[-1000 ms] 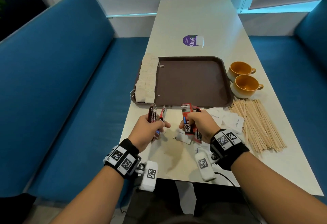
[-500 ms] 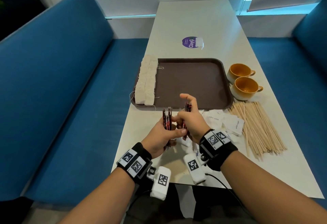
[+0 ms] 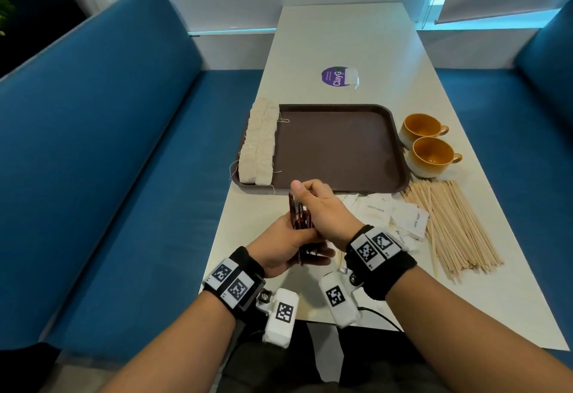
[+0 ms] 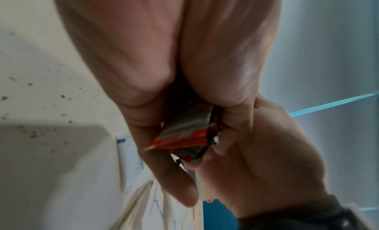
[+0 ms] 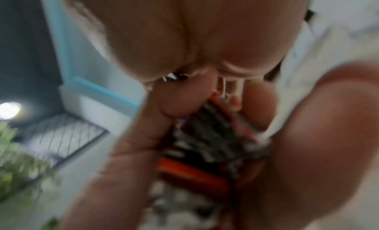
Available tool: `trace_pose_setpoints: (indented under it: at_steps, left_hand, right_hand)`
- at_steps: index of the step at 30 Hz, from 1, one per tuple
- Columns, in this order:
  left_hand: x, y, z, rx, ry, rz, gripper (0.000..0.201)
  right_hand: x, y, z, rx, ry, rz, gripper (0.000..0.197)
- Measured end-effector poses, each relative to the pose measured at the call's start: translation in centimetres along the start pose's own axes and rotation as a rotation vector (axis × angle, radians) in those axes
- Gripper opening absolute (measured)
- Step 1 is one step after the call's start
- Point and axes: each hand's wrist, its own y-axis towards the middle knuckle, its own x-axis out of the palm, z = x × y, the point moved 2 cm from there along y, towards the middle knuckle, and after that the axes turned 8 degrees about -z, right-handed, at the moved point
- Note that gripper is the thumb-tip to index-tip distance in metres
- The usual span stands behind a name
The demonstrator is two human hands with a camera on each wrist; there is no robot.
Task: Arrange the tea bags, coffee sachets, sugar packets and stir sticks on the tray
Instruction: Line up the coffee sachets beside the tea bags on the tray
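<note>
A bundle of red and black coffee sachets (image 3: 298,216) stands on edge just in front of the brown tray (image 3: 341,150). My left hand (image 3: 285,245) grips the bundle from below and my right hand (image 3: 322,206) grips it from above, thumb up. The left wrist view shows the sachets (image 4: 188,133) squeezed between both hands; the right wrist view shows them blurred (image 5: 205,152). Several tea bags (image 3: 259,144) lie in two rows along the tray's left edge. White sugar packets (image 3: 393,212) and a pile of wooden stir sticks (image 3: 449,225) lie on the table to the right.
Two orange cups (image 3: 428,144) stand right of the tray. A purple round sticker (image 3: 336,76) lies on the table beyond it. Blue bench seats (image 3: 124,144) flank the white table (image 3: 341,36) on both sides.
My hands, each holding sachets a second ago, have come together. The two lots are now one bundle held by both hands, a little closer to the tray.
</note>
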Motion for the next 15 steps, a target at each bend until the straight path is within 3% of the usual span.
trace_pose_setpoints:
  at_steps: [4, 6, 10, 15]
  left_hand:
    - [0.5, -0.5, 0.6, -0.024, 0.016, -0.013, 0.023]
    - [0.6, -0.7, 0.9, -0.033, 0.015, 0.001, 0.014]
    - [0.7, -0.9, 1.2, -0.018, -0.028, 0.011, 0.028]
    - [0.6, -1.5, 1.3, -0.025, -0.178, -0.031, 0.008]
  right_hand:
    - [-1.0, -0.5, -1.4, -0.253, -0.084, -0.032, 0.031]
    - [-1.3, -0.5, -1.6, -0.294, -0.106, -0.100, 0.026]
    - [-1.2, -1.2, -2.0, -0.265, -0.085, -0.145, 0.036]
    - [-1.4, -1.8, -2.1, -0.193, -0.002, -0.236, 0.063]
